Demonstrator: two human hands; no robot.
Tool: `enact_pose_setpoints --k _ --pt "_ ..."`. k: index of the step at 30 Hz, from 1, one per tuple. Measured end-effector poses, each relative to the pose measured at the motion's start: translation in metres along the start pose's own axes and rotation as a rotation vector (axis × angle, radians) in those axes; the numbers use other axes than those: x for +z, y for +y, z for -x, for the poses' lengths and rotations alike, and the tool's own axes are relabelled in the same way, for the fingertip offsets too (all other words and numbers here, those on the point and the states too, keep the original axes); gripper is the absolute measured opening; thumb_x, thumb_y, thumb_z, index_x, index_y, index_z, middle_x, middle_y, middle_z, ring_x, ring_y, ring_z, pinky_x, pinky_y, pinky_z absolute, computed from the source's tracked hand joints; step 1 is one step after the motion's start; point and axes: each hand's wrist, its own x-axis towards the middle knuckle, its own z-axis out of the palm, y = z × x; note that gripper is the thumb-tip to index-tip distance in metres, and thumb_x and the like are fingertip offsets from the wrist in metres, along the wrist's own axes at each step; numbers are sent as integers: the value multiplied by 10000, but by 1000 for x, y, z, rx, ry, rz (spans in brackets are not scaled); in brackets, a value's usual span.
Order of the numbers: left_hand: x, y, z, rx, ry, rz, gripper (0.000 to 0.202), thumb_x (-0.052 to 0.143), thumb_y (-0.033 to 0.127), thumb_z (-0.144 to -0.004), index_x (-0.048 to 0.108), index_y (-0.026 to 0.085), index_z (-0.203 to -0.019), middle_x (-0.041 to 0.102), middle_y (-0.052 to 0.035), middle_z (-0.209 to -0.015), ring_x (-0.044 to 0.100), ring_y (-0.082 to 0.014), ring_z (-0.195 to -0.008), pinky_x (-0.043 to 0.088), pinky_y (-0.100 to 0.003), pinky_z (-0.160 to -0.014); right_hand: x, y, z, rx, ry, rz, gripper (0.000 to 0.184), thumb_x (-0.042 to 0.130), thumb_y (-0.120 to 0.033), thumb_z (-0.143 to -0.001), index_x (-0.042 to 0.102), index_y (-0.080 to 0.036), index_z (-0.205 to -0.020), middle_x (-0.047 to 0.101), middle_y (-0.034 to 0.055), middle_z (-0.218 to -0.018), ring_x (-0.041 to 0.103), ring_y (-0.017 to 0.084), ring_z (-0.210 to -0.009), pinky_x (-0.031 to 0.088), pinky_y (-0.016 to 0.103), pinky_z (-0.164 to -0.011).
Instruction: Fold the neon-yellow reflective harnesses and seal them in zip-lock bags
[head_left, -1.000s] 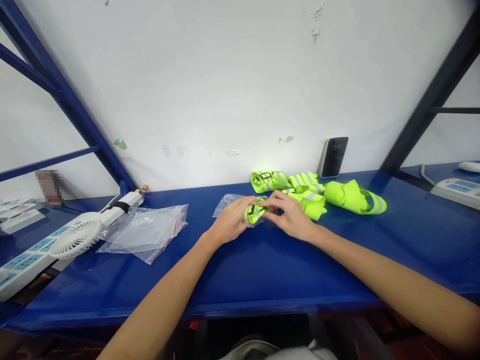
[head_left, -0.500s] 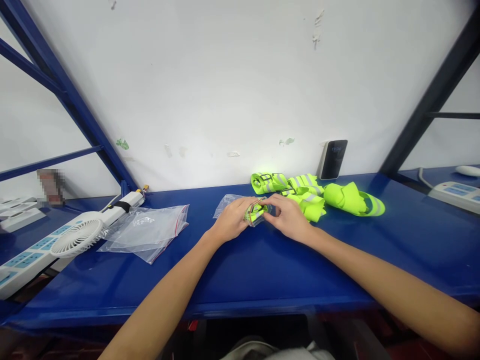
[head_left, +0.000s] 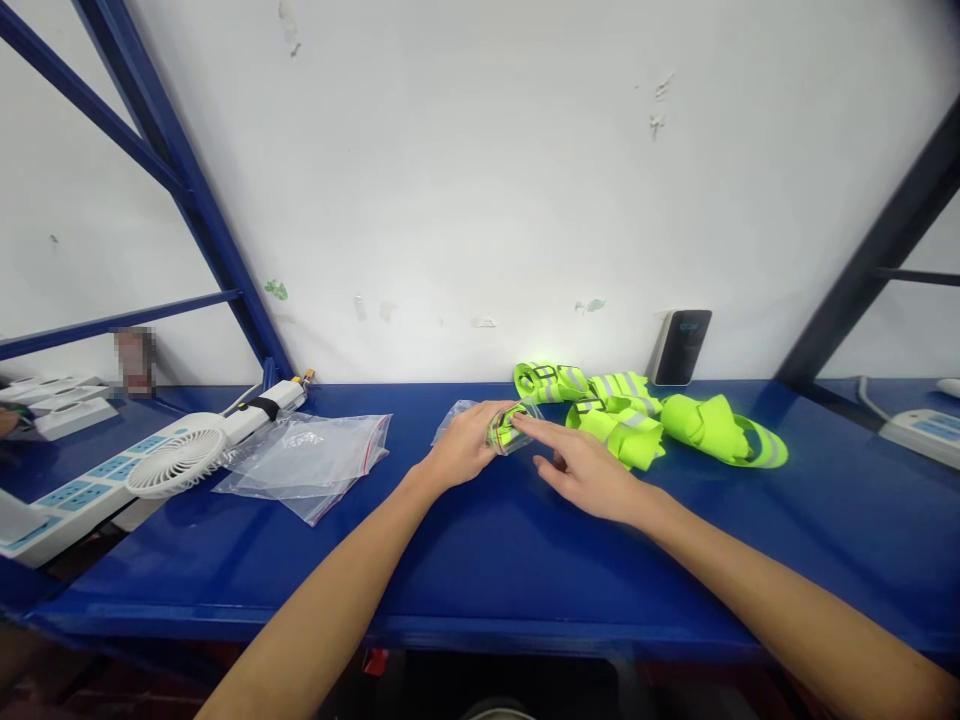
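Note:
My left hand [head_left: 472,443] is wrapped round a clear zip bag with a rolled yellow-green reflective vest [head_left: 504,428] inside, its mouth turned toward me. The extended index finger of my right hand [head_left: 589,468] touches the vest at the bag's mouth. The thumb of that hand stands apart, and nothing is gripped in it. Part of the bag's clear film [head_left: 452,415] shows behind my left hand. Just beyond my right hand lie several more rolled vests, among them one with dark trim [head_left: 551,382] and a larger one at the right [head_left: 705,428].
Flat clear zip bags [head_left: 307,455] with red seals lie on the blue table [head_left: 450,570] at left. Beside them are a white fan [head_left: 178,462] and a power strip [head_left: 97,490]. A phone-like device [head_left: 681,347] leans against the wall. Blue posts [head_left: 202,230] frame the left side.
My right hand has opened from a pinch at the bag's mouth to a pointing finger on the vest. My left hand keeps its hold. The whole view has shifted slightly.

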Motion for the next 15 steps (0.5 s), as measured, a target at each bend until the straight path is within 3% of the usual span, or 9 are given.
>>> enact_pose_setpoints --k 4,8,12,15 --pt "2 -1 1 2 29 -30 450 547 222 -900 477 203 -1344 610 -113 -1305 585 -230 -1200 467 -408 -1024 1 0 2 13 -54 46 702 499 -128 -857 322 -236 -1528 425 97 -1528 668 242 -1094 547 411 -914" --pt "5 2 1 76 3 -132 438 521 246 -924 473 205 -1358 611 -121 -1302 586 -245 -1193 471 -423 -1011 6 -5 3 1 -69 79 684 537 -126 -815 397 -208 -1480 501 121 -1469 625 275 -1174 520 421 -945" --pt "7 10 -2 195 -143 -234 409 461 164 -919 513 190 -1324 651 -121 -1215 600 -248 -1155 476 -421 -1000 10 -10 0 56 -134 125 354 548 -146 -780 621 -163 -1126 705 121 -1105 685 280 -915 532 401 -783" --pt "10 17 -2 218 -196 -240 410 434 121 -900 538 164 -1295 667 -132 -1176 620 -245 -1116 493 -418 -988 11 -10 -2 87 -141 125 149 555 -147 -753 608 -174 -890 701 93 -906 655 254 -802 503 370 -715"
